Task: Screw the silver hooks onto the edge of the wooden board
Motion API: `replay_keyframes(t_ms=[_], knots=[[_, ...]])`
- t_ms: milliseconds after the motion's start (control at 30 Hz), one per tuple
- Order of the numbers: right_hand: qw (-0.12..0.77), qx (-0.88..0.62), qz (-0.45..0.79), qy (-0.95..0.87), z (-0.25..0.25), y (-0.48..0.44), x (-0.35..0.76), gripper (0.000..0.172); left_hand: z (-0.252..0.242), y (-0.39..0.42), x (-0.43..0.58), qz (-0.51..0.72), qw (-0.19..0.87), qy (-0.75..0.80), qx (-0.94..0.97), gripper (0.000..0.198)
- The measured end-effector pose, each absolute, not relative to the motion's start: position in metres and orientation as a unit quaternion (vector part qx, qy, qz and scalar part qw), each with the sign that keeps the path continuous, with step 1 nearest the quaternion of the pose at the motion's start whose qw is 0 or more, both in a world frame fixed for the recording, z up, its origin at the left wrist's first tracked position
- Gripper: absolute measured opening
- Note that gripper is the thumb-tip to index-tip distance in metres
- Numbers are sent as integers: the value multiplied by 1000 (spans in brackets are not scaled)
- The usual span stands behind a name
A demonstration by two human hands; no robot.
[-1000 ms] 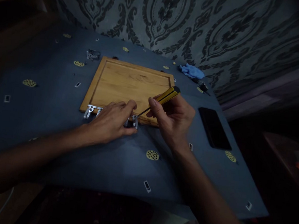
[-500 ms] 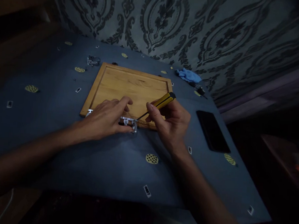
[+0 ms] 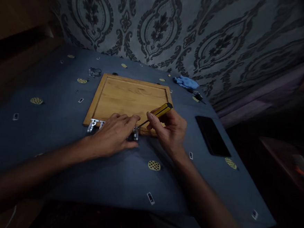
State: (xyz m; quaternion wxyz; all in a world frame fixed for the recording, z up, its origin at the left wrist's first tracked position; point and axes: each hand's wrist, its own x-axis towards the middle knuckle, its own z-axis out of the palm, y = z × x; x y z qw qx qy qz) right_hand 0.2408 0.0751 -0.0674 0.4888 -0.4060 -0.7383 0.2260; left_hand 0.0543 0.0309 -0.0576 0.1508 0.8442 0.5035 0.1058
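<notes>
A framed wooden panel lies flat on the cloth-covered table. Silver metal hinge hardware runs along its near edge. Across the middle of this edge rests my left hand, thumb and fingers apart, covering part of the metal; whether it presses on the hardware I cannot tell. In my right hand is a screwdriver with a yellow and black handle. It slants down to the left, and its tip meets a metal hinge arm just beyond my left fingers.
Behind the panel, at left, lies another metal hinge piece. A blue cloth and a dark object with a metal ring lie at back right. A black phone is near the right table edge. A patterned wall borders the back.
My left hand has shifted right with its thumb lower, uncovering more of the hardware at the panel's left end. The screwdriver tip stays at the same hinge arm. The view has tilted slightly.
</notes>
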Motion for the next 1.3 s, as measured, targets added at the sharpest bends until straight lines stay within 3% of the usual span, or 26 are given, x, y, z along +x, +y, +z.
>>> replay_keyframes(t_ms=[167,867,1300], knots=[[486,-400,197,-752,-67,75,243,29,-51,33,59,74,167,505,844,60],[479,-409,231,-741,-65,78,245,27,-70,32,52,170,218,522,807,64],[486,-379,183,-766,-60,69,241,25,-66,35,54,143,229,522,809,47]])
